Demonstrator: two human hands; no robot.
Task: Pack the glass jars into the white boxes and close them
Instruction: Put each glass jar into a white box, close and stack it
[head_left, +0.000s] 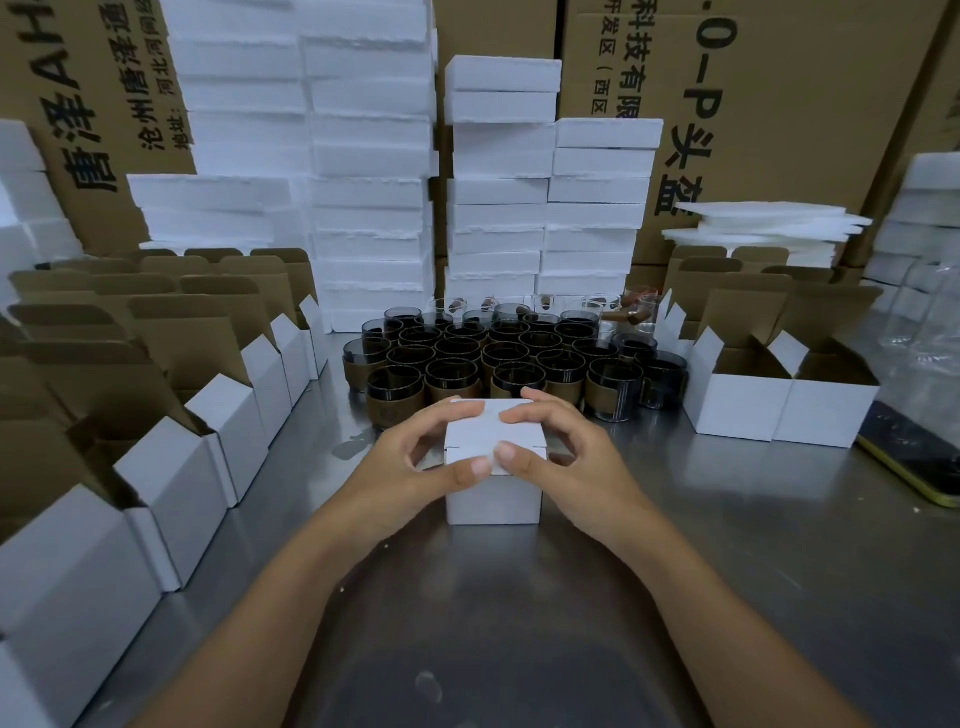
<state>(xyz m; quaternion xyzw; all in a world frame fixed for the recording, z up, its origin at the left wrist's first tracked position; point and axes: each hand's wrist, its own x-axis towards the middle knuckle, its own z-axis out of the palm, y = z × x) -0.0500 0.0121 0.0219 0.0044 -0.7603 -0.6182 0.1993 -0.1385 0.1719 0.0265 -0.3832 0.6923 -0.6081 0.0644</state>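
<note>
A small white box (493, 499) stands on the steel table right in front of me, its lid folded down. My left hand (415, 462) grips its left side, thumb on the front flap and fingers over the top. My right hand (561, 457) holds the right side the same way, its thumb touching the left thumb. Whatever is inside the box is hidden. Behind it stands a dense cluster of dark glass jars (498, 364) with brown sleeves.
Rows of open white boxes (171, 467) line the left side, and two more open boxes (779, 410) stand at the right. Stacks of white foam blocks (498, 208) and brown cartons rise behind the jars. A phone (914, 457) lies at the right edge.
</note>
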